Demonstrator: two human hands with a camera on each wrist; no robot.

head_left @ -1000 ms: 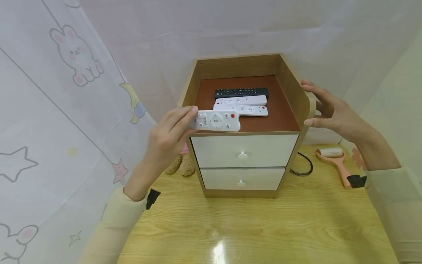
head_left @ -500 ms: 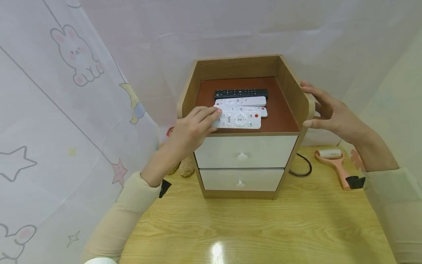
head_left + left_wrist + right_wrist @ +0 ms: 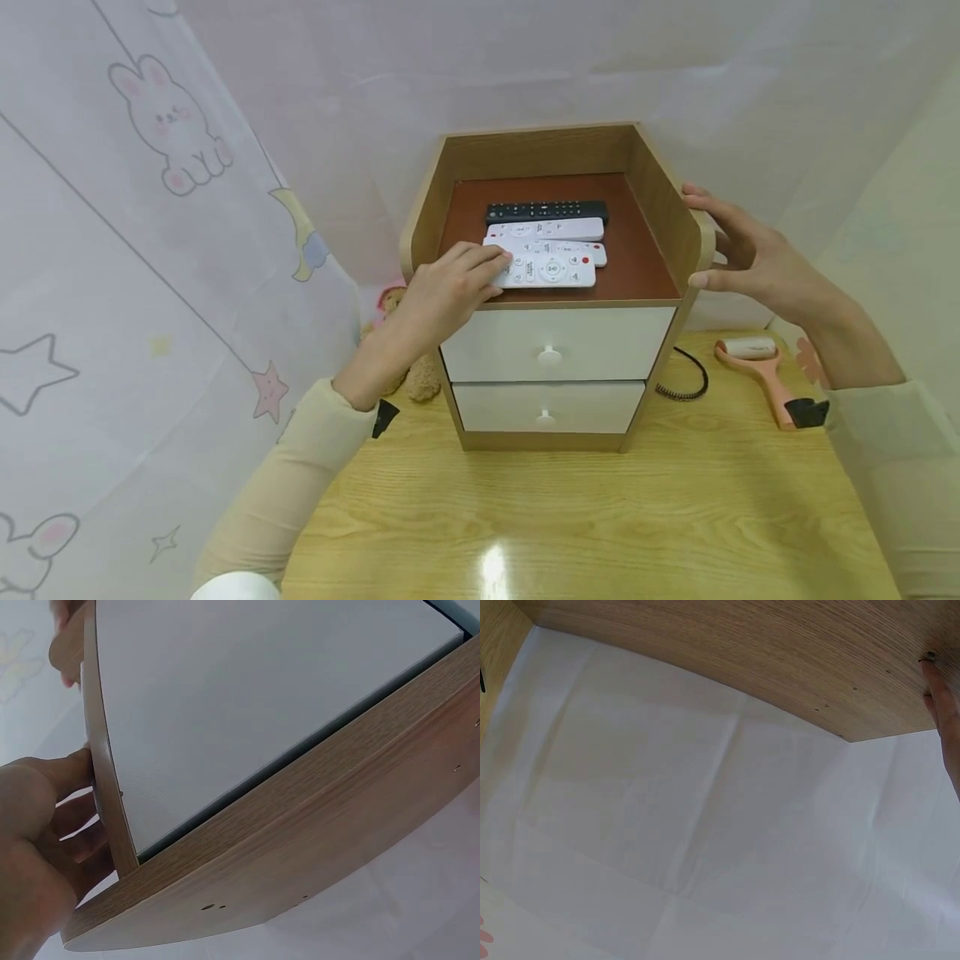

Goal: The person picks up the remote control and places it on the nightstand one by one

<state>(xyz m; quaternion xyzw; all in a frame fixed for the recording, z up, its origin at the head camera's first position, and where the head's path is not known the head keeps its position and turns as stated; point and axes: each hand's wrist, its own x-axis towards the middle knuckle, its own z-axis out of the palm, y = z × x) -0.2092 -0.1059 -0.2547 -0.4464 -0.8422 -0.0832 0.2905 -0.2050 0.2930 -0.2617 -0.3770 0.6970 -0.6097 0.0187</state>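
My left hand (image 3: 457,287) holds the left end of a white remote control (image 3: 552,269) at the front of the small cabinet's (image 3: 550,302) brown top. A red button marks the remote's right end; its left end is hidden under my fingers. Directly behind it lie two more white remotes (image 3: 588,228) and a black remote (image 3: 547,211), in a row from front to back. In the left wrist view, the hand (image 3: 45,832) shows at the cabinet's front edge. My right hand (image 3: 750,254) rests its fingers on the outside of the cabinet's right panel, thumb at its front edge.
Two white drawers with knobs (image 3: 550,356) face the front, both closed. On the wooden table (image 3: 487,508), an orange lint roller (image 3: 765,375) and a black coiled cord (image 3: 684,392) lie to the right. A brown plush toy (image 3: 423,379) sits left, partly behind my forearm.
My left hand has brought the white remote rightward and down, from in front of the cabinet onto its top before the other remotes. The right hand has stayed on the side panel.
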